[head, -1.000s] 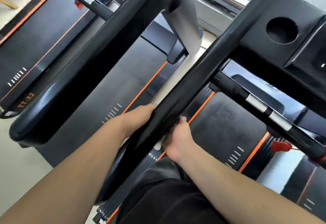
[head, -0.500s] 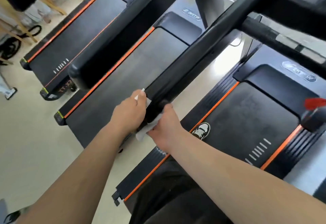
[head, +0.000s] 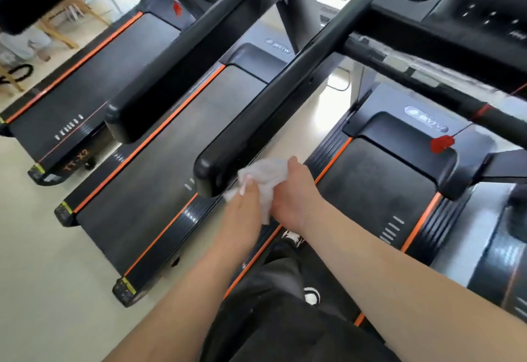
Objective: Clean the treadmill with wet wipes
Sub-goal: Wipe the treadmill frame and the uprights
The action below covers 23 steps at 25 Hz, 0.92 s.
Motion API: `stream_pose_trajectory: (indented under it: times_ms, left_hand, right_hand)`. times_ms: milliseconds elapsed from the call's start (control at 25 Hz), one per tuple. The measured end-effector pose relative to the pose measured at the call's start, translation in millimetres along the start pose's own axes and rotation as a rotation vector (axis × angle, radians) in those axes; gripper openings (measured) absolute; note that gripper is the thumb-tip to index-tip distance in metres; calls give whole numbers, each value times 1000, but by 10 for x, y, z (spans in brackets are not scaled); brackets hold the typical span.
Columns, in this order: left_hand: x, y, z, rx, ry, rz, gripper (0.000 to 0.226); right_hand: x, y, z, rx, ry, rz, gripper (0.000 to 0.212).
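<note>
Left hand (head: 242, 204), right hand (head: 295, 193) round wipe (head: 265, 175)

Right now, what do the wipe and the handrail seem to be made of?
Wipe: thin white non-woven cloth or paper, matte. It crumples in soft folds and looks slightly translucent. Handrail: black moulded plastic, perhaps with a rubbery coating, semi-gloss. Its end is smooth and rounded, with soft highlights.
</note>
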State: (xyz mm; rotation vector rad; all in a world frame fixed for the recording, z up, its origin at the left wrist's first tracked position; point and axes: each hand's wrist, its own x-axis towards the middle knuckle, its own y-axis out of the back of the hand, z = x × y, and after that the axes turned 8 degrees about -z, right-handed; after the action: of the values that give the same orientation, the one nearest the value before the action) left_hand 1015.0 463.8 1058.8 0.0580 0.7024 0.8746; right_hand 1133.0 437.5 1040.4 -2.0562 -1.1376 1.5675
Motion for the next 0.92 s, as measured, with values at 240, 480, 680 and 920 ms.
stream_pose_trajectory:
  times_ms: [240, 480, 680, 920]
  left_hand:
    - [-46, -643, 458, -68, 22, -320, 57]
    - [157, -1617, 1005, -235, 120, -701, 67]
    - [324, -2446, 1341, -18, 11, -904, 16]
    - [457, -3329, 1414, 226, 5, -1047, 19]
  right_hand:
    - [-654, 957, -542, 232, 282, 99, 71]
    - [-1404, 1716, -876, 306, 532, 332, 53]
    - [-1711, 2304, -1116, 364, 643, 576, 45]
    - [-1921, 2973, -1077, 410, 698, 868, 86]
